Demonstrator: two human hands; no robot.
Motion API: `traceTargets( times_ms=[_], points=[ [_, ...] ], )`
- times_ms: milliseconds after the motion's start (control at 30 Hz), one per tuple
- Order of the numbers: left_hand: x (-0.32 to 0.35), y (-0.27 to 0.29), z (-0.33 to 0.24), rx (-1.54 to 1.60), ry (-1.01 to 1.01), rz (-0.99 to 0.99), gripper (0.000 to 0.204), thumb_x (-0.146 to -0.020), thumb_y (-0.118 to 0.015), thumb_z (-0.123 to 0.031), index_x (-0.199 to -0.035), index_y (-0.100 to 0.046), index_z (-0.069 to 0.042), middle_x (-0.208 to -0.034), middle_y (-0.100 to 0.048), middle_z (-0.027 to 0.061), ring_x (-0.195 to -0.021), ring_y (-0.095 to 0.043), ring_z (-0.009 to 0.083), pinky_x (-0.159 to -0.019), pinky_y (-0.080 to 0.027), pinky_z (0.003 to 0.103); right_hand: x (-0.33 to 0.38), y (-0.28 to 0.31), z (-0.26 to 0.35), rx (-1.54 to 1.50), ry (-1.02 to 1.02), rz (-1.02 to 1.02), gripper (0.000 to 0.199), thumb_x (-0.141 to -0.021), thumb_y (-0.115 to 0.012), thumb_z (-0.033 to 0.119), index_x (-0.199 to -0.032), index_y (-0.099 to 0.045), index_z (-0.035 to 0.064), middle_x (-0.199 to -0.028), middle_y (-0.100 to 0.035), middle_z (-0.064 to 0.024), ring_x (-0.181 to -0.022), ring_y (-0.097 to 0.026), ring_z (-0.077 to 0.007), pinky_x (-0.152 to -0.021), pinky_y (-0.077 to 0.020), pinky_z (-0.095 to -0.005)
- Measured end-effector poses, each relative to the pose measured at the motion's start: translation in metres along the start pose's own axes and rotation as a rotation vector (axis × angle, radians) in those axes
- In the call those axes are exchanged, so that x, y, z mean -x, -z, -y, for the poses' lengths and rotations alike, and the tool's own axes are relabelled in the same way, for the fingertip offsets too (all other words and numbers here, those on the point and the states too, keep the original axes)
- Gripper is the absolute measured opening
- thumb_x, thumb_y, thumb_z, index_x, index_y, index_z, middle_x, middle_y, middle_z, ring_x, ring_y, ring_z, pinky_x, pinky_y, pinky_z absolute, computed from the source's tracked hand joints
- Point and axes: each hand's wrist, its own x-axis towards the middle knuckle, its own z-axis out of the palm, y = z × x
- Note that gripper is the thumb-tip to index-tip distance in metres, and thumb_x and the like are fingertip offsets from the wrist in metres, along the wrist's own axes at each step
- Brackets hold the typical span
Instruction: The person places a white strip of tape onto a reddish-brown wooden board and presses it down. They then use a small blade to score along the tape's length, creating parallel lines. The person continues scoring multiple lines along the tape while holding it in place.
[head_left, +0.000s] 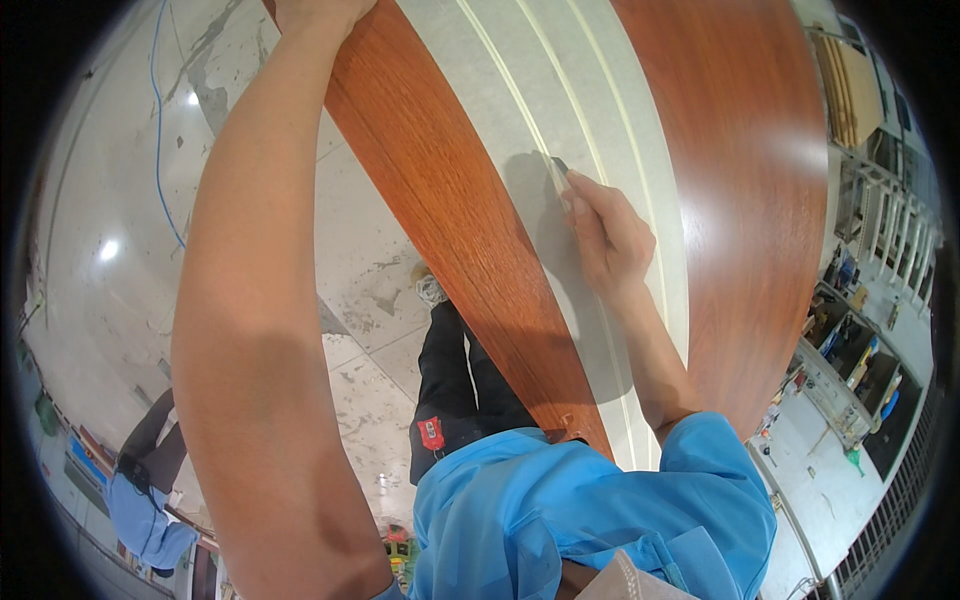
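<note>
My right hand [612, 240] pinches a small dark flat piece [560, 164], perhaps a blade or scraper. Its tip meets one of the pale raised lines running lengthwise along a grey-white strip [560, 90]. The rest of that piece is hidden by my fingers. Reddish-brown wood-grain board [450, 170] borders the strip on the left, and a broader wood-grain panel [745, 190] lies on its right. My left arm reaches far forward, and my left hand [325, 10] rests at the left board's far edge, cut off by the picture's top with its fingers out of sight.
Below the board is a scuffed tiled floor [370, 290] with a blue cable [157, 110]. Another person in a blue top [145, 515] is at the lower left. On the right stand stacked boards [850, 90], a metal rack [890, 225] and a bench with tools [850, 370].
</note>
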Motion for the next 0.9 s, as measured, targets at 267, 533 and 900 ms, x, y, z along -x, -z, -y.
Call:
traceTargets(
  times_ms=[267, 533, 900],
  points=[
    [0.000, -0.001, 0.001, 0.001, -0.018, -0.014, 0.056, -0.110, -0.048, -0.028, -0.155, -0.051, 0.004, -0.164, -0.050, 0.0197, -0.157, -0.039, 0.0350, -0.129, -0.028, 0.051, 0.005, -0.001, -0.002, -0.015, -0.004, -0.008, 0.024, -0.106, -0.063, -0.003, -0.128, -0.073, -0.0006, -0.094, -0.077, -0.0106, -0.074, -0.071, -0.0141, -0.066, -0.0555, -0.0265],
    [0.000, -0.001, 0.001, -0.012, -0.033, -0.023, 0.055, -0.109, -0.050, -0.028, -0.154, -0.051, 0.005, -0.163, -0.051, 0.0207, -0.156, -0.040, 0.0356, -0.129, -0.029, 0.051, 0.010, 0.001, -0.003, -0.001, -0.004, -0.006, 0.024, -0.107, -0.062, -0.004, -0.128, -0.072, -0.0011, -0.095, -0.077, -0.0111, -0.075, -0.071, -0.0145, -0.067, -0.0560, -0.0269],
    [-0.001, -0.006, 0.005, -0.015, -0.034, -0.046, 0.054, -0.108, -0.051, -0.029, -0.153, -0.053, 0.002, -0.162, -0.053, 0.0192, -0.154, -0.043, 0.0345, -0.127, -0.031, 0.051, 0.017, 0.003, -0.002, -0.018, -0.014, 0.001, 0.026, -0.105, -0.062, -0.006, -0.129, -0.072, -0.0020, -0.095, -0.076, -0.0116, -0.075, -0.071, -0.0145, -0.067, -0.0555, -0.0268]
  ],
)
